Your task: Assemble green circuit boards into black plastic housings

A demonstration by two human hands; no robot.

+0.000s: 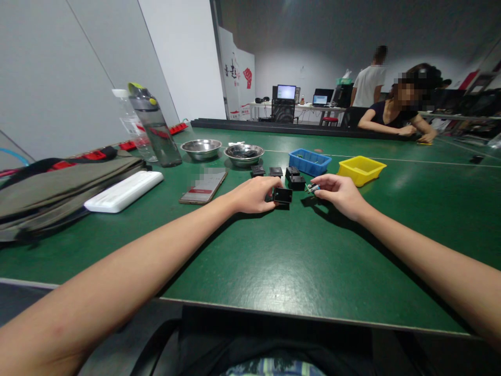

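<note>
My left hand (pixel 256 194) grips a small black plastic housing (pixel 283 195) just above the green table, its open side turned towards me. To its right, my right hand (pixel 340 194) pinches a small electronic part (pixel 312 188) with green and blue on it, between thumb and fingertips. A short gap separates the part from the housing. Behind my hands stand more black housings: one at the left (pixel 257 171), one in the middle (pixel 276 171) and a stacked group (pixel 295 178) at the right.
A blue bin (pixel 309 162) with small parts and a yellow bin (pixel 362 170) stand behind my right hand. Two steel bowls (pixel 201 149), a phone (pixel 204 187), a white power bank (pixel 124 192), bottles (pixel 158 130) and a bag (pixel 70 188) lie leftward. A person (pixel 407 104) sits across the table.
</note>
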